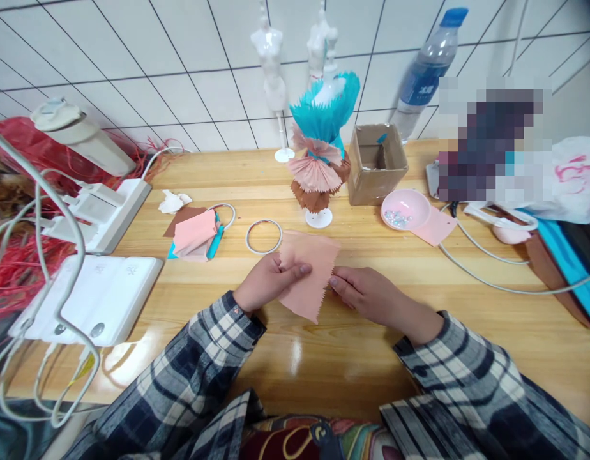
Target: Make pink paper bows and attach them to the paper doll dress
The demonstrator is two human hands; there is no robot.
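A pink sheet of paper (308, 271) with a zigzag edge lies on the wooden table (352, 358) between my two hands. My left hand (269, 281) is closed on the sheet's left side, thumb across its face. My right hand (371, 295) pinches the right edge with its fingertips. Behind the sheet stands a small mannequin (318, 160) dressed in layered teal, pink and brown paper frills.
Folded pink and brown papers with teal scissors (199, 235) and a white ring (264, 236) lie at the left. A cardboard box (375, 163), a pink dish of beads (404, 209), a water bottle (426, 67), white devices (91, 297) and cables (486, 268) surround the spot.
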